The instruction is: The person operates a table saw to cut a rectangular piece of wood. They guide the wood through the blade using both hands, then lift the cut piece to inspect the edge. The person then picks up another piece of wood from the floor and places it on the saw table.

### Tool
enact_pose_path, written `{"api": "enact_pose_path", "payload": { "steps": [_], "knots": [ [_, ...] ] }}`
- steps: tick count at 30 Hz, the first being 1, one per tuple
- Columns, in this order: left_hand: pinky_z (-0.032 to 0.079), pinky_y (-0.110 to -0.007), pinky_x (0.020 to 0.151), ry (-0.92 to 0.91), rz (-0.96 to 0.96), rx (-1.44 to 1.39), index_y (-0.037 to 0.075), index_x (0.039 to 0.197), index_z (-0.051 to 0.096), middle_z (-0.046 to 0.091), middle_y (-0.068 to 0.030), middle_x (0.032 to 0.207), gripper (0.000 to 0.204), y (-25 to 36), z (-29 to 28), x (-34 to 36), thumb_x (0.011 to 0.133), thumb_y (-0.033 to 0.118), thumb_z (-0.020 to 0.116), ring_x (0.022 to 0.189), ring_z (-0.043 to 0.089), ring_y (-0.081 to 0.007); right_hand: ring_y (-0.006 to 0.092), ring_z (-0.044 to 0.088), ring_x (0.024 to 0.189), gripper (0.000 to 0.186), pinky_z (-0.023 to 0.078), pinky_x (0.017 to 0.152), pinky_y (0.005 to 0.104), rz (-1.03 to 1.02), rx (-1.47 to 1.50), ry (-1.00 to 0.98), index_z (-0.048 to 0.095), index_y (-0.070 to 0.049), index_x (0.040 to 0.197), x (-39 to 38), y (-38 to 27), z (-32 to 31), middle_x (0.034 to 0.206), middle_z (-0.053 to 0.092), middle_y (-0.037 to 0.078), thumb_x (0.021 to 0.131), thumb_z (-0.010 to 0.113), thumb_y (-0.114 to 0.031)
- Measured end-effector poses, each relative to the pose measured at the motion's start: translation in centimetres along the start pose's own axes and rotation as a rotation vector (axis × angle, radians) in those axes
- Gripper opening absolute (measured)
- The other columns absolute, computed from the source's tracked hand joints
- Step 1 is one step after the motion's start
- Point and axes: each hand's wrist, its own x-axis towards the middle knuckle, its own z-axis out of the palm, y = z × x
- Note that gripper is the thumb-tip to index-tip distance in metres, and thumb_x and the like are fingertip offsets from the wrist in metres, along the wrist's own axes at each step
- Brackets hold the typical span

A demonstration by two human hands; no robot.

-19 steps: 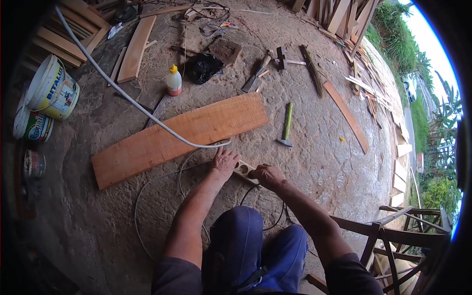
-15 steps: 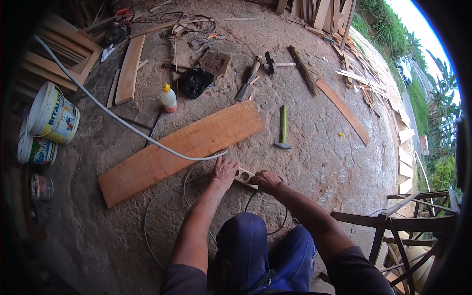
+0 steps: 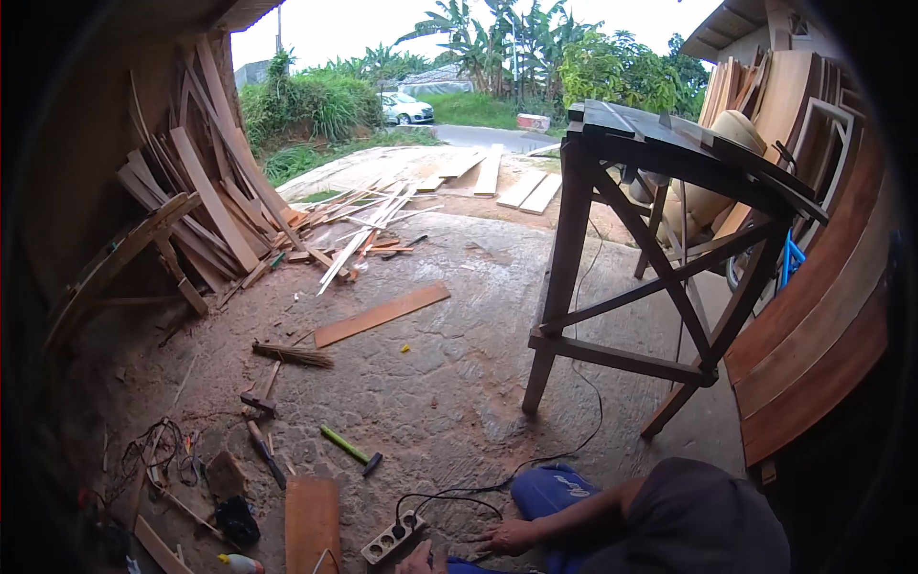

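A pale power strip (image 3: 381, 545) lies on the floor at the lower middle. A black plug (image 3: 399, 529) sits in it near its far end, and black cables (image 3: 449, 496) run from there to the right. My left hand (image 3: 417, 559) is at the strip's near side, its fingers curled; the lower edge cuts it off and hides what is in it. My right hand (image 3: 509, 537) lies to the right of the strip beside my knee, fingers stretched out and apart, close to a black cable. A reddish-brown plank (image 3: 312, 521) lies left of the strip, with part of a white cable (image 3: 325, 559) over it.
A green-handled hammer (image 3: 350, 450), a chisel (image 3: 265, 453), a brush of twigs (image 3: 292, 355) and a thin board (image 3: 382, 314) lie ahead. On the right stands a dark wooden trestle (image 3: 631, 359). Wood offcuts (image 3: 206, 206) lean at the far left. A black bag (image 3: 235, 521) is lower left.
The view has swung up and to the right, bringing in the trestle and the yard. My right hand has come off the power strip; my left hand stays beside it.
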Motion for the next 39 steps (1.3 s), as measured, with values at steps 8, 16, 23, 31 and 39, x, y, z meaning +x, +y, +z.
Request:
{"api": "enact_pose_path", "payload": {
  "steps": [8, 16, 23, 31, 39],
  "knots": [
    [0.048, -0.048, 0.087, -0.434, -0.029, 0.463, 0.006, 0.101, 0.073, 0.07, -0.0201, 0.099, 0.045, 9.7, 0.3, -0.9, 0.094, 0.045, 0.05, 0.097, 0.064, -0.0376, 0.0413, 0.064, 0.099, 0.032, 0.05, 0.085, 0.0488, 0.248, 0.239, -0.195, 0.063, -0.002, 0.115, -3.6, -2.3, -6.5, 0.101, 0.067, 0.024, 0.089, 0.056, -0.021],
    [0.047, -0.052, 0.087, -0.574, -0.233, 0.352, 0.008, 0.112, 0.064, 0.067, -0.0205, 0.106, 0.049, 13.3, 1.4, -2.2, 0.099, 0.046, 0.037, 0.102, 0.061, -0.0395, 0.0419, 0.067, 0.09, 0.033, 0.052, 0.076, 0.0511, 0.481, 0.692, 0.165, 0.066, -0.001, 0.099, -6.8, -15.1, -16.0, 0.093, 0.069, 0.024, 0.087, 0.051, -0.027],
    [0.048, -0.05, 0.075, -0.624, -0.246, 0.224, 0.008, 0.109, 0.064, 0.067, -0.0167, 0.097, 0.044, 20.1, -4.0, -5.5, 0.098, 0.042, 0.038, 0.09, 0.061, -0.0363, 0.0418, 0.065, 0.098, 0.036, 0.051, 0.085, 0.0488, 0.491, 0.784, -0.067, 0.062, -0.004, 0.115, -17.8, -27.4, -24.9, 0.105, 0.067, 0.023, 0.09, 0.052, -0.027],
    [0.047, -0.041, 0.064, -0.75, -0.446, -0.01, 0.006, 0.106, 0.067, 0.066, -0.012, 0.089, 0.036, 28.3, -13.9, -9.3, 0.095, 0.033, 0.047, 0.078, 0.061, -0.0267, 0.0371, 0.065, 0.099, 0.035, 0.052, 0.086, 0.0422, 0.659, 0.504, 0.726, 0.062, -0.007, 0.125, -33.5, -33.9, -50.8, 0.108, 0.067, 0.019, 0.097, 0.058, -0.028],
    [0.047, -0.032, 0.054, -0.845, -0.623, -0.092, 0.003, 0.103, 0.07, 0.066, -0.0073, 0.081, 0.028, 27.5, -18.3, -9.8, 0.091, 0.025, 0.056, 0.066, 0.061, -0.0172, 0.0282, 0.064, 0.101, 0.032, 0.051, 0.084, 0.0357, 1.458, 0.429, 1.698, 0.062, -0.002, 0.122, -49.5, -33.9, -54.8, 0.114, 0.063, 0.018, 0.094, 0.061, -0.019]
  ]
}}
